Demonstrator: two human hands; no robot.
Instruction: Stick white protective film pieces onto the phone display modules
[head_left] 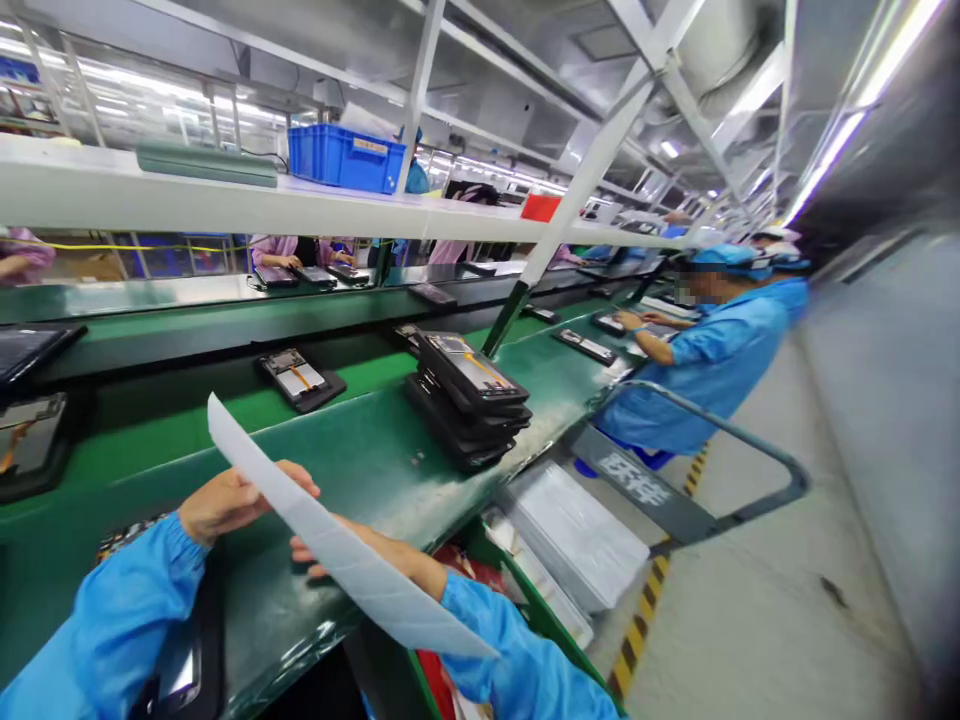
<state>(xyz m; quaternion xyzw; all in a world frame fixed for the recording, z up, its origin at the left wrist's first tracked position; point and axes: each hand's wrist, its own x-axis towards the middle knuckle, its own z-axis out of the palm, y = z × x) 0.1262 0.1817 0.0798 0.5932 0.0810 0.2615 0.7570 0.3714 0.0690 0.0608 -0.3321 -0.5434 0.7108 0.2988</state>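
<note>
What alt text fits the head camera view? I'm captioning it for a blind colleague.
The left hand and right hand, in blue sleeves, hold up a long white sheet over a green conveyor belt on a factory line. Beside it sits a stack of black electronic devices, and a co-worker in blue works further along.

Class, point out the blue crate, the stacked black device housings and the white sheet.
blue crate [345,160]: head view, front wall.
stacked black device housings [469,410]: head view, middle of stack.
white sheet [341,535]: head view, sheet's middle.
</note>
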